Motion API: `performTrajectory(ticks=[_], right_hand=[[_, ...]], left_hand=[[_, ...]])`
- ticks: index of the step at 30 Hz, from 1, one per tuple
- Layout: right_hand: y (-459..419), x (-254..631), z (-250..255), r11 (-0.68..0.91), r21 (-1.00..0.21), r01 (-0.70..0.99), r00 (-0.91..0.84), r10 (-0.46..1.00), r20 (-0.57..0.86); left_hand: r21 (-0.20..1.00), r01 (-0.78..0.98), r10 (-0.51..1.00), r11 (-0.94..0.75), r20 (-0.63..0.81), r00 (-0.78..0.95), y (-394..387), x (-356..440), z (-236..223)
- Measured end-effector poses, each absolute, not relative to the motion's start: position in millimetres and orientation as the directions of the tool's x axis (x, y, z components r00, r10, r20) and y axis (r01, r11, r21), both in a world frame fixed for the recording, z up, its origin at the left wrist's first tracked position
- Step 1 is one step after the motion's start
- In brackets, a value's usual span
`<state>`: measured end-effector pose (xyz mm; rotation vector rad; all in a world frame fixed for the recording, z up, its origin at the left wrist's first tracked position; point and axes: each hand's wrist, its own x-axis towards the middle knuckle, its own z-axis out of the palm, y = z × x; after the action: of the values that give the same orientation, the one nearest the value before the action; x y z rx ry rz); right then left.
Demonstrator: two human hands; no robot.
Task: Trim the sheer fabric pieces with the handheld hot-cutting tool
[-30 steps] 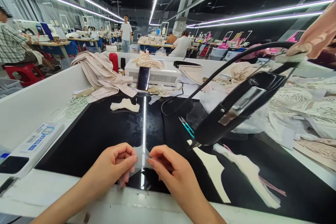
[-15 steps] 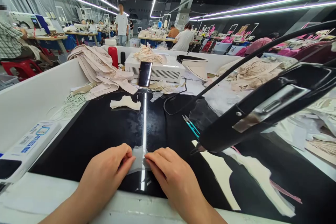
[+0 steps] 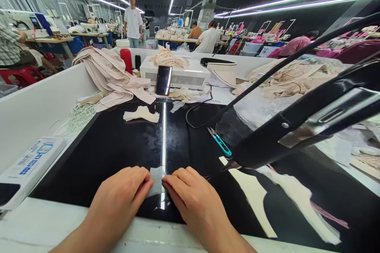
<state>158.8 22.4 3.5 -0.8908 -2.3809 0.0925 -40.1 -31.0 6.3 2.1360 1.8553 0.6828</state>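
Note:
Between my two hands lies a small, thin, translucent whitish piece (image 3: 156, 178) on the glossy black work surface (image 3: 97, 150); whether it is film or sheer fabric I cannot tell. My left hand (image 3: 121, 193) pinches its left edge between thumb and fingers. On the opposite edge my right hand (image 3: 194, 193) pinches too, fingertips pressed together. To the right of that hand lies a cream curved cut piece (image 3: 252, 193), under the tip of a black handheld tool (image 3: 267, 138). Teal thread snips (image 3: 219, 142) rest just beyond the tool tip.
Another cream cut piece (image 3: 141, 114) lies farther back. A phone (image 3: 164, 80) leans on a white vented box (image 3: 190, 75). Beige fabric (image 3: 113, 71) is heaped back left, near a red thread cone (image 3: 126, 61). A boxed item (image 3: 32, 166) stands left. Several people work beyond the low white wall.
My hands stay pinched on the translucent piece, their fingertips slightly closer together. The view has tilted slightly, and the black tool appears a little farther right. A standing person in the background appears nearer.

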Motion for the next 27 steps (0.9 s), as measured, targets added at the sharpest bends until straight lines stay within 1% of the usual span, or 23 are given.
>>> performTrajectory(ticks=[4, 8, 11, 13, 16, 18, 20, 23, 25, 27], right_hand=[[23.1, 158.7, 2.5, 0.775, -0.261, 0.576, -0.604, 0.619, 0.502], [22.3, 158.9, 1.7, 0.780, -0.257, 0.571, -0.610, 0.612, 0.503], [21.9, 158.6, 1.6, 0.785, -0.252, 0.566, -0.615, 0.606, 0.504], [22.1, 157.9, 1.7, 0.787, -0.253, 0.563, -0.616, 0.604, 0.506], [22.5, 156.7, 1.9, 0.790, -0.250, 0.560, -0.616, 0.599, 0.512], [22.7, 156.2, 1.7, 0.795, -0.248, 0.554, -0.621, 0.593, 0.513], [22.6, 156.2, 1.2, 0.800, -0.247, 0.546, -0.628, 0.586, 0.512], [22.1, 157.1, 0.1, 0.802, -0.249, 0.543, -0.635, 0.586, 0.503], [21.7, 157.6, -0.6, 0.800, -0.250, 0.545, -0.643, 0.590, 0.488], [21.4, 157.7, -1.0, 0.801, -0.248, 0.546, -0.646, 0.590, 0.483]], left_hand=[[0.425, 0.890, 0.982, -0.163, 0.155, 0.107, -30.6, -39.7, 8.2], [0.390, 0.903, 0.977, -0.179, 0.175, 0.118, -30.7, -40.6, 7.0], [0.332, 0.920, 0.966, -0.208, 0.219, 0.140, -31.5, -41.5, 5.3], [0.248, 0.940, 0.944, -0.235, 0.287, 0.161, -31.6, -41.4, 5.7], [0.041, 0.959, 0.867, -0.281, 0.439, 0.235, -31.1, -39.4, 10.5], [-0.056, 0.945, 0.798, -0.323, 0.521, 0.304, -31.0, -36.3, 15.3], [-0.073, 0.919, 0.738, -0.387, 0.573, 0.356, -31.2, -32.0, 19.1], [-0.068, 0.863, 0.669, -0.500, 0.603, 0.435, -31.1, -24.6, 20.4], [-0.094, 0.840, 0.644, -0.535, 0.598, 0.477, -30.3, -20.6, 18.7], [-0.110, 0.837, 0.649, -0.535, 0.581, 0.491, -29.3, -18.5, 16.1]])
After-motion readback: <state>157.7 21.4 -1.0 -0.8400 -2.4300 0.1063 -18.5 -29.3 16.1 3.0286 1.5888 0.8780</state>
